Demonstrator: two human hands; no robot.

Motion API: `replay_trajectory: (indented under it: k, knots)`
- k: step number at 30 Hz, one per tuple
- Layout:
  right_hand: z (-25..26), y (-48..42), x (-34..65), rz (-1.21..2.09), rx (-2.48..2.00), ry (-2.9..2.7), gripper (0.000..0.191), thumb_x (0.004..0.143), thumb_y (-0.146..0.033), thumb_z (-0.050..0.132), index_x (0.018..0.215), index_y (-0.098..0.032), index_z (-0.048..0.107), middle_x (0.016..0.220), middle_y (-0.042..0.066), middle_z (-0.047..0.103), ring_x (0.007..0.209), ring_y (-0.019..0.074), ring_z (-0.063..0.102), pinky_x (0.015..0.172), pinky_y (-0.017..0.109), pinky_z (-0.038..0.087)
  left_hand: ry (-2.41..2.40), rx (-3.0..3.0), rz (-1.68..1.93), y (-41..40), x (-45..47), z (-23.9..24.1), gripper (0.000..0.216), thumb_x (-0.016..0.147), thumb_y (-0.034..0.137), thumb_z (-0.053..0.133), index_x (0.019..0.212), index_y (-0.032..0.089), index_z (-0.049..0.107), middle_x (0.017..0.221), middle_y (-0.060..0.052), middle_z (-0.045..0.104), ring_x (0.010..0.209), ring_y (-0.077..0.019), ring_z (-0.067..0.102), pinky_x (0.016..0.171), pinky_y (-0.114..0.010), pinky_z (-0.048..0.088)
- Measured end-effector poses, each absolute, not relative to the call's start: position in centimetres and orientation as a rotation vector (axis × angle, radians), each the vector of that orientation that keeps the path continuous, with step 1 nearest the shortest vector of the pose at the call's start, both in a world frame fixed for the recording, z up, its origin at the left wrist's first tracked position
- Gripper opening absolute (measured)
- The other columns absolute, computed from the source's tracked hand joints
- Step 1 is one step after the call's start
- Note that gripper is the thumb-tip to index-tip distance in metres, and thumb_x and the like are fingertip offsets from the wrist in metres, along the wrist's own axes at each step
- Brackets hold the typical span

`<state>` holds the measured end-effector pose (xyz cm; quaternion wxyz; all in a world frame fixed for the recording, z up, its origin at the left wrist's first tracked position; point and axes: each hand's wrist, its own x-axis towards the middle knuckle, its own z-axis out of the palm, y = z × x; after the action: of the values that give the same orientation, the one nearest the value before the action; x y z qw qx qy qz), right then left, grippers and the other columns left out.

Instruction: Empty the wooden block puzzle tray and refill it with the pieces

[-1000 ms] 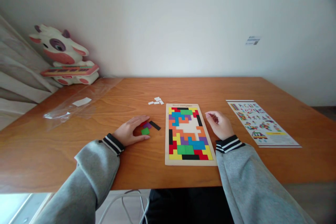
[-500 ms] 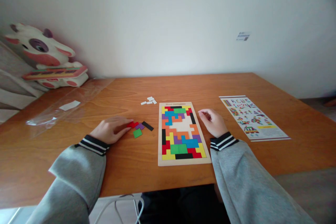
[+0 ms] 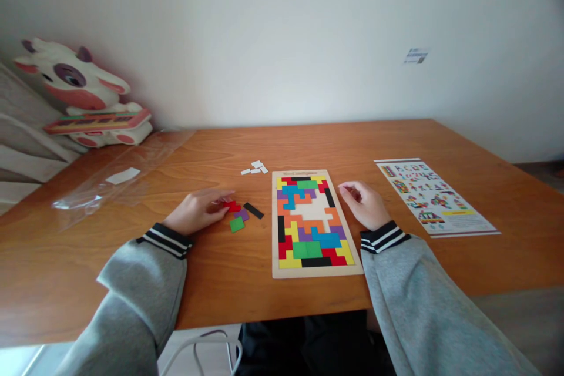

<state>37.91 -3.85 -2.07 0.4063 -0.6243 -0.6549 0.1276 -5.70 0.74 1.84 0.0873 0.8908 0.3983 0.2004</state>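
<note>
A wooden puzzle board (image 3: 315, 272) lies in front of me, mostly filled with coloured blocks, with a bare gap in its upper middle. Left of it lie loose pieces: a red piece (image 3: 232, 206), a purple piece (image 3: 242, 214), a green square (image 3: 237, 224) and a black bar (image 3: 254, 210). My left hand (image 3: 197, 212) rests on the table with thumb and fingertips pinched on the red piece. My right hand (image 3: 363, 205) sits just right of the board, fingers curled inward; what is inside them is hidden.
A printed colour sheet (image 3: 434, 197) lies to the right. Small white slips (image 3: 255, 168) sit behind the board. A clear plastic bag (image 3: 110, 181) and a cow toy (image 3: 83, 94) are at the far left by the wall. A white cable (image 3: 202, 345) hangs below the table's near edge.
My left hand drew back off the loose pieces, uncovering them, and its fingertips closed on the red piece. The right hand stayed curled beside the board. The view shifted slightly.
</note>
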Motion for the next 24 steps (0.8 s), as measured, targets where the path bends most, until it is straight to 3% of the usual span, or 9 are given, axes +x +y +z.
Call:
replay_trajectory:
  k: [11, 17, 24]
  knots:
    - [-1.8, -4.0, 37.8, 0.317, -1.592, -1.675, 0.035, 0.092, -0.052, 0.051, 0.091, -0.020, 0.067, 0.090, 0.008, 0.072, 0.071, 0.0197, 0.061, 0.066, 0.034, 0.049, 1.178, 2.467, 0.631, 0.5, -5.0, 2.3, 0.035, 0.087, 0.043, 0.057, 0.110, 0.021, 0.069, 0.094, -0.004, 0.075, 0.080, -0.0167, 0.071, 0.075, -0.025, 0.059]
    - [-1.9, -3.3, 37.7, 0.336, -1.609, -1.742, 0.034, 0.094, -0.049, 0.049, 0.093, -0.020, 0.067, 0.088, 0.008, 0.070, 0.072, 0.0200, 0.060, 0.068, 0.035, 0.048, 1.110, 2.516, 0.585, 0.7, -4.9, 2.1, 0.037, 0.087, 0.052, 0.062, 0.108, 0.024, 0.073, 0.107, -0.006, 0.071, 0.097, -0.0206, 0.068, 0.091, -0.032, 0.055]
    - [-1.7, -1.8, 37.8, 0.372, -1.579, -1.798, 0.031, 0.094, -0.046, 0.050, 0.093, -0.020, 0.067, 0.085, 0.006, 0.068, 0.067, 0.0182, 0.056, 0.064, 0.034, 0.046, 1.189, 2.415, 0.577, 1.2, -4.9, 1.5, 0.033, 0.085, 0.055, 0.065, 0.097, 0.026, 0.075, 0.101, -0.005, 0.066, 0.096, -0.0213, 0.064, 0.090, -0.034, 0.053]
